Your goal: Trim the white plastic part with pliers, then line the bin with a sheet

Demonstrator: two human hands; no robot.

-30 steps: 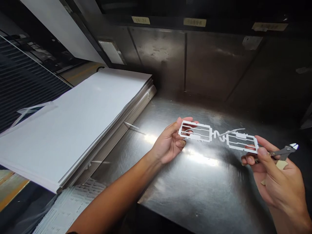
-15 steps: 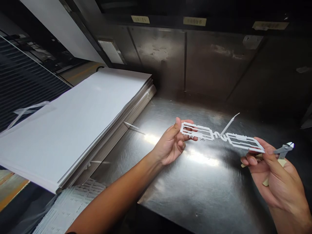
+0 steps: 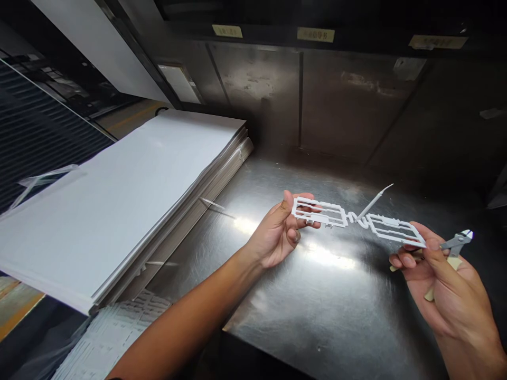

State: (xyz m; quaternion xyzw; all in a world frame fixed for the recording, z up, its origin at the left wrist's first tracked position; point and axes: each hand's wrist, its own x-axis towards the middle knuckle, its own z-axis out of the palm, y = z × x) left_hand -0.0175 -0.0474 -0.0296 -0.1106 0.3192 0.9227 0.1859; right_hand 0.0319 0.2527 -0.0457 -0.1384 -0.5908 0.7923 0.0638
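— Steel surface [image 3: 301, 327], scuffed metal wall panels [image 3: 253, 95] behind it, paper labels [image 3: 316, 35] along the top. What's lying on it?

— A tall stack of white sheets [image 3: 130, 200] on the left side, edges facing the hands. Nothing else nearby.

— And the hands?

— Both raised above the surface. The left hand [image 3: 277, 232] pinches one end of a white plastic runner [image 3: 319, 212], thumb on top, fingers curled behind the frame.

— Other end?

— It sits at the right hand [image 3: 443, 285], its corner against the fingers, just by the thumb. That hand also wraps the handles of grey side cutters [image 3: 455, 245], fingers pressed together around them.

— How does the runner lie?

— Long axis nearly level across the view, slanting slightly down to the right, held in the air between both hands. A thin spike [image 3: 374, 200] angles up from its middle.

— Cutters relative to that?

— Right hand is the nearer. Tips point away to the right, just beyond the runner's end, not on the plastic. Their blades look closed, though it's small to tell.
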